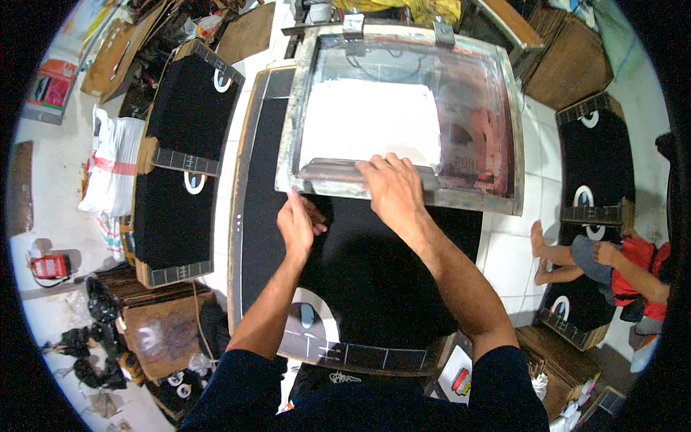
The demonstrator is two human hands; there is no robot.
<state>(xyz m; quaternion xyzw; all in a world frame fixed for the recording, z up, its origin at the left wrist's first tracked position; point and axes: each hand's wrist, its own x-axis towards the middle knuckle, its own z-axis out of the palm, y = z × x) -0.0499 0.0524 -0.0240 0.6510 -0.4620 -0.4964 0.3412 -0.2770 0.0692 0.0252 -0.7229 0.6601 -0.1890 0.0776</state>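
Observation:
A screen-printing frame (515,158) is clamped at its far edge above a black fabric-covered board (389,281). White ink (371,119) covers much of its mesh, and the right part is stained reddish. My right hand (396,187) is closed over a long squeegee (327,171) lying along the near side of the mesh, at the ink's near edge. My left hand (296,222) is at the frame's near left corner, thumb up at the edge and other fingers loosely bent over the black fabric, apart from the thumb. A white curved print (320,309) shows on the board's near left.
Black printed panels (176,209) lie on boards at left, beside a stack of white bags (111,162). More black panels (594,158) lie at right, where another person (612,266) sits. Cardboard stacks (572,50) stand at far right; a red box (50,266) sits at left.

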